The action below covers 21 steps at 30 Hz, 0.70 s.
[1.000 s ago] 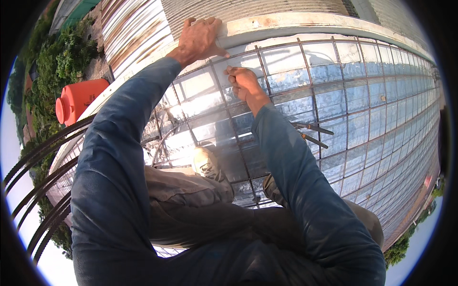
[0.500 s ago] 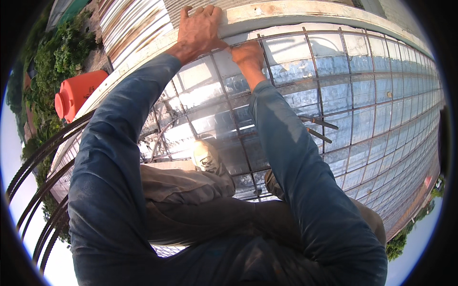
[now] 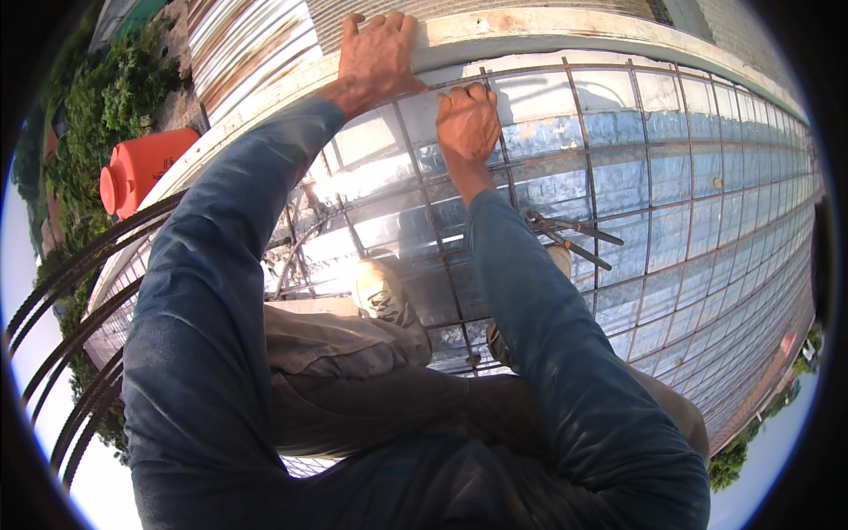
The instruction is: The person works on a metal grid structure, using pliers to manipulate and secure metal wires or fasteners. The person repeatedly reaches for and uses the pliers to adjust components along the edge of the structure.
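Observation:
My left hand (image 3: 378, 64) lies over the pale beam (image 3: 512, 25) along the far edge, fingers spread and thumb pointing towards the mesh. Just right of it, my right hand (image 3: 468, 128) is closed, fingers curled at the top bar of the steel rebar mesh (image 3: 649, 146). Whatever those fingers hold is hidden. Beside my right forearm, a pair of pincers (image 3: 574, 238) with dark handles rests on the mesh, handles pointing right and slightly apart. Bluish-silver sheeting (image 3: 618, 181) shows beneath the bars.
Several curved rebar rods (image 3: 97, 247) stick out at the left. Beyond the beam are an orange tank (image 3: 148, 168), corrugated sheets (image 3: 252, 49) and green bushes (image 3: 124, 93). My left shoe (image 3: 380, 287) stands among the bars, near broken, rough concrete.
My right hand has drawn back slightly from my left thumb and turned, showing more of its back. The pincers' head now shows beside my forearm. My left hand stays on the beam.

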### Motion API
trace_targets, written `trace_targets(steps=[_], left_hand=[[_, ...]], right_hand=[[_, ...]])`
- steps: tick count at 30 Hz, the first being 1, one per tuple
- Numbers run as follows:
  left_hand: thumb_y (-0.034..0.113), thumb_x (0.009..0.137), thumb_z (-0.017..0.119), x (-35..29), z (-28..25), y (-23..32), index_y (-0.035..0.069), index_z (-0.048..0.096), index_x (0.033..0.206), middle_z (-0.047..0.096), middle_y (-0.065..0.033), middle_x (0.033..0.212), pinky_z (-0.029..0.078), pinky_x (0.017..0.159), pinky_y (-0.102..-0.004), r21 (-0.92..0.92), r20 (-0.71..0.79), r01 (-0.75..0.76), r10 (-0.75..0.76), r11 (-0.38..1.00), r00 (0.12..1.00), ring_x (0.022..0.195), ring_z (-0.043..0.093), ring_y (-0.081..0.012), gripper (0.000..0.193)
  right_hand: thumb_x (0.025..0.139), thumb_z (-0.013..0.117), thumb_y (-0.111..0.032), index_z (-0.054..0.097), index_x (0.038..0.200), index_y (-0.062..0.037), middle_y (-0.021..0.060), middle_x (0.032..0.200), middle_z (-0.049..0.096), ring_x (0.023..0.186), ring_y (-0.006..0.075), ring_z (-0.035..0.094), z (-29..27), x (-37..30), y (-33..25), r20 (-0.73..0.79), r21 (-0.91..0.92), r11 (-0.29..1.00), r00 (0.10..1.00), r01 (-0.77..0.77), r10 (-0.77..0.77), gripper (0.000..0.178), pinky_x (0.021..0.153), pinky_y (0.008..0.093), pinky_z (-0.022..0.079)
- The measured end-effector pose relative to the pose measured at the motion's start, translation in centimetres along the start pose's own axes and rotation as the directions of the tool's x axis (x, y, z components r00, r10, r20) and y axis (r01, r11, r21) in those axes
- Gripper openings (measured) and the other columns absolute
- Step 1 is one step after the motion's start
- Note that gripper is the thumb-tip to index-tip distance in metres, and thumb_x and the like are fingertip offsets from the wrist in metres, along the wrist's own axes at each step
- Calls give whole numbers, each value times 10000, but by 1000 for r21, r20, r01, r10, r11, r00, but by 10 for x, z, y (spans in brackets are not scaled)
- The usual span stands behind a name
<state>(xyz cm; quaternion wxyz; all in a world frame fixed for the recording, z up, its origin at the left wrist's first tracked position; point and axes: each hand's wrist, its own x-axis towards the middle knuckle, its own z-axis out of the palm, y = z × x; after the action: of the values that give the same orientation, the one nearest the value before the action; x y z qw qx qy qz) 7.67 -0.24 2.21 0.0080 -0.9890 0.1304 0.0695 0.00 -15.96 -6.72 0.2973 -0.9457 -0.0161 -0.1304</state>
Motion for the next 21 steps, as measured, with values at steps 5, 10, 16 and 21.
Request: trace_targets(steps=[5, 10, 16, 21], left_hand=[[549, 625, 982, 0, 0, 0, 66, 603, 1320, 660, -92, 1206, 346, 1126, -611, 5, 4, -14, 14, 1000, 1000, 1238, 621, -283, 927], [550, 612, 987, -4, 3, -1, 62, 608, 1299, 667, -105, 1202, 350, 1130, -596, 15, -39, -8, 9, 1000, 999, 1226, 631, -293, 923], [549, 599, 991, -1, 7, 0, 67, 611, 1288, 668, -110, 1212, 359, 1134, -601, 23, -34, -1, 2, 1000, 999, 1229, 633, -302, 923], [523, 612, 990, -4, 1, -1, 47, 605, 1270, 668, -119, 1201, 358, 1135, -589, 13, -47, -6, 7, 1000, 999, 1229, 631, -313, 899]], right_hand=[[862, 745, -138, 771, 833, -13, 158, 995, 703, 936, 371, 698, 1, 6, 11, 177, 4, 997, 981, 77, -76, 131, 824, 500, 572], [853, 716, -127, 765, 838, -47, 114, 999, 711, 997, 278, 683, -8, 21, 6, 203, -51, 994, 975, 98, -85, 95, 921, 432, 519], [840, 735, -160, 777, 965, -101, 84, 967, 725, 989, 254, 686, -5, 51, 18, 196, -166, 849, 861, 502, -470, 144, 890, 420, 488], [915, 621, -150, 774, 982, -109, 90, 977, 750, 1025, 268, 705, -8, 71, 20, 504, -3, 794, 687, 608, -524, 172, 983, 433, 484]])
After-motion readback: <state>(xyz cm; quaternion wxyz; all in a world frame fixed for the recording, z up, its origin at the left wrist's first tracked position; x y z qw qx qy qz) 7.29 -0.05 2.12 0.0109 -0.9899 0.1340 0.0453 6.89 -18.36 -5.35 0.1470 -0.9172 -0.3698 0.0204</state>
